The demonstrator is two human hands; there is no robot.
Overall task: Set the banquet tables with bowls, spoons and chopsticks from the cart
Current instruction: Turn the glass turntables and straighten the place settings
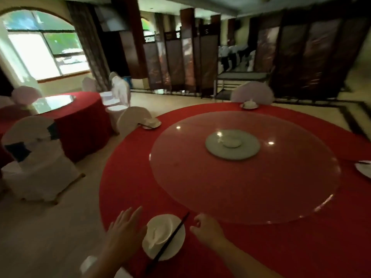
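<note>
A white plate (176,247) with a bowl and spoon (158,233) on it sits at the near edge of the round red table (128,177). Dark chopsticks (170,238) lie slanted across the plate's right side. My left hand (125,231) hovers flat with straight fingers just left of the plate, holding nothing. My right hand (204,227) is just right of the chopsticks, fingers curled, empty. Other place settings stand at the far left (151,123), far side (249,104) and right edge (364,168).
A glass turntable (200,177) covers the table's middle. White-covered chairs stand at the left (36,157), far left (133,119) and far side (252,92). A second red table (84,117) is at the left. Folding screens (180,63) and a dark cart (239,81) line the back.
</note>
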